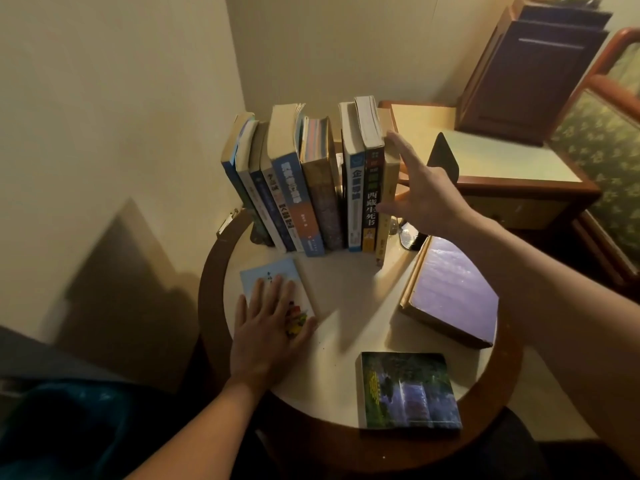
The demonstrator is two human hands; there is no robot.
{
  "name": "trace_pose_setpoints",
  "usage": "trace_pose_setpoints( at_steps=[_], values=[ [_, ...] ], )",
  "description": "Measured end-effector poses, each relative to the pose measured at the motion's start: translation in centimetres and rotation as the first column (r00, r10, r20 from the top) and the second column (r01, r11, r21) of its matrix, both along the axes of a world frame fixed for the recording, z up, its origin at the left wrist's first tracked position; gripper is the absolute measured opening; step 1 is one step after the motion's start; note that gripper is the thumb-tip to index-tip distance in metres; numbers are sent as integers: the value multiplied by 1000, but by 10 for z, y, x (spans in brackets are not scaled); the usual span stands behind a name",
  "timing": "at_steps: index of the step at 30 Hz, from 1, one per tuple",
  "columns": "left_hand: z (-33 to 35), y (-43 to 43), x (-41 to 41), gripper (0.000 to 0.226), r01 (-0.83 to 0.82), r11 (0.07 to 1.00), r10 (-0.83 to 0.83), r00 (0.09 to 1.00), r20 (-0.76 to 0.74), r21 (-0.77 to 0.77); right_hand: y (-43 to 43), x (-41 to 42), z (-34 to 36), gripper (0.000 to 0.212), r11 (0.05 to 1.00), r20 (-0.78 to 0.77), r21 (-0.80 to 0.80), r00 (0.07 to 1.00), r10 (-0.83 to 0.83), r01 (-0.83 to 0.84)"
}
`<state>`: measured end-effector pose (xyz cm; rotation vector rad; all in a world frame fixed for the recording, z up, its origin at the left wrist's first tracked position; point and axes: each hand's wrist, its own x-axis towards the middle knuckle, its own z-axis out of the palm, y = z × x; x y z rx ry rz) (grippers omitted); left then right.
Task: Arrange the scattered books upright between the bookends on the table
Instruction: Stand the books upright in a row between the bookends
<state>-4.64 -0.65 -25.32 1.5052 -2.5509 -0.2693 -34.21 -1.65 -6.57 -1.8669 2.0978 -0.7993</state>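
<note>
Round table (346,296). Row of upright books (311,188) along far edge. Purple book (453,289) flat at right edge: thick, probably heavy and stiff, best gripped across the spine. Green book (410,389) at near edge. Light-blue book (266,271) at left edge, likely light. Right hand (429,195) spread against row's right end; left hand (266,330) pressing flat on light-blue book.

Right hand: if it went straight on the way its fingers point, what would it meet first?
Right hand would meet the cream-spined upright book ending the row; it looks nearly touching, though depth is unclear.
</note>
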Motion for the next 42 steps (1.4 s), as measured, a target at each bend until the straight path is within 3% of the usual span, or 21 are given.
trace_pose_setpoints(
  at_steps=[34,42],
  values=[
    [-3,-2,1,80,4,1000,-4,1000,-17,10,-21,-5,-21,112,991,-95,-131,994,-45,33],
    [-2,0,0,85,-13,1000,14,1000,-14,20,17,-14,-32,117,998,-189,-52,981,-41,31]
  ],
)
